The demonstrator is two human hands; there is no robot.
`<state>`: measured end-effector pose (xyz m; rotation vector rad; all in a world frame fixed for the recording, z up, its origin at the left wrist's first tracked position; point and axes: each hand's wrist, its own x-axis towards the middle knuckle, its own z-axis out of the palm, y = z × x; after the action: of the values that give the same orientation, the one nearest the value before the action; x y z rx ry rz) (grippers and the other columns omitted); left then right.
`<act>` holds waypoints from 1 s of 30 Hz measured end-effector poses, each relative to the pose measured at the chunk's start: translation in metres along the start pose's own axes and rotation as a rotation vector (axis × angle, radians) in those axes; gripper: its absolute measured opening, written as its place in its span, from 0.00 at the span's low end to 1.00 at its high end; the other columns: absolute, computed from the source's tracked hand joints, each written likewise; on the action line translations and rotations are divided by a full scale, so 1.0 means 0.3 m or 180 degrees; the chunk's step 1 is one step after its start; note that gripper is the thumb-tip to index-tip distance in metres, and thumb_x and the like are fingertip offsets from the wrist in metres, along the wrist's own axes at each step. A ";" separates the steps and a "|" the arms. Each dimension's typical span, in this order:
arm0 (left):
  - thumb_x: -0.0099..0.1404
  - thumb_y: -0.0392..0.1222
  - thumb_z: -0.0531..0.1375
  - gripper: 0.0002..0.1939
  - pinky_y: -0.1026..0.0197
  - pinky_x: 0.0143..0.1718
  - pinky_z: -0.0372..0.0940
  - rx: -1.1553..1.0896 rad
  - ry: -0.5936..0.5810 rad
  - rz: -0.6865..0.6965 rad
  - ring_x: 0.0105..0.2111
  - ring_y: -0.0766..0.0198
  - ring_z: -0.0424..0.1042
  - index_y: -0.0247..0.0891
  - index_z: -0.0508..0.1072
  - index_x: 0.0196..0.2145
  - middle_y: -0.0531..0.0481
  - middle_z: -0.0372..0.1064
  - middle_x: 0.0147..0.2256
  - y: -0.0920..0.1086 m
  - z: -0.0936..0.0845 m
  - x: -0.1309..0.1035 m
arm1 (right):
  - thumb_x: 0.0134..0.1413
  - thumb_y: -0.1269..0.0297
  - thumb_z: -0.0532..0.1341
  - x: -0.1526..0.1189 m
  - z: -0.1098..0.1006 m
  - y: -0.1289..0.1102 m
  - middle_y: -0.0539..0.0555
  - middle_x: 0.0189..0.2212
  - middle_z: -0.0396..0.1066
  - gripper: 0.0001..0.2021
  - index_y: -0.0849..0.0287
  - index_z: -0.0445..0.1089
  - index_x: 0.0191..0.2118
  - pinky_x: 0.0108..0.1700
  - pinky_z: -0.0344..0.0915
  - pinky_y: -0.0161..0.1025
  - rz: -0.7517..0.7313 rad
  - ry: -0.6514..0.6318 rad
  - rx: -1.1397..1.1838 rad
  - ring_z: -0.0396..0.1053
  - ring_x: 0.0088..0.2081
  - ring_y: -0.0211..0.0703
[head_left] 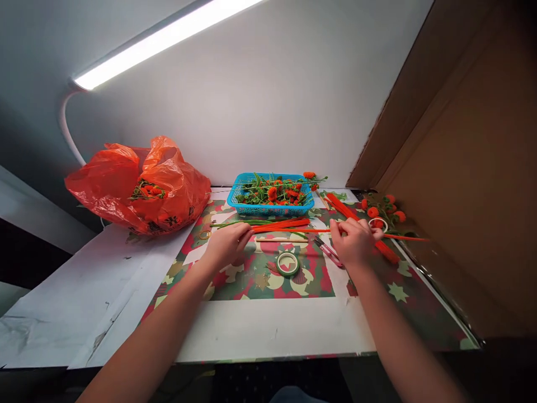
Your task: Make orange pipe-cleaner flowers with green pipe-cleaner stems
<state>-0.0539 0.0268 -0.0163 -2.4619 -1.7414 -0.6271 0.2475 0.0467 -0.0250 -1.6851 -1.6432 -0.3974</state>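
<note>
An orange stem (312,230) stretches between my two hands and sticks out past the right one. My left hand (229,242) pinches its left end, beside a pile of orange stems (285,224). Closed around the stem farther right is my right hand (354,238). Below the pile lie a thin wooden stick (279,240) and a roll of green tape (287,264). Small pink-handled scissors (329,253) rest just left of my right hand. Another orange bundle (342,206) passes behind that hand.
A blue basket (274,210) of orange flowers and green stems stands at the back. An orange plastic bag (184,190) with flowers is at left, under a lamp (163,42). More flowers (373,212) lie by the cardboard (461,168) at right.
</note>
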 end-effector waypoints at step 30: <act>0.71 0.43 0.42 0.18 0.59 0.39 0.62 -0.1380 0.0026 0.0540 0.38 0.59 0.68 0.38 0.70 0.44 0.46 0.71 0.38 0.061 0.050 -0.027 | 0.66 0.63 0.48 -0.140 0.058 -0.170 0.53 0.33 0.75 0.14 0.57 0.70 0.38 0.39 0.58 0.40 -0.1617 -0.1336 0.2368 0.70 0.35 0.42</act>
<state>-0.0351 0.0172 -0.0295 -2.8343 -1.4975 -1.0921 0.1886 0.0233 -0.0507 -0.8143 -2.1638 0.3420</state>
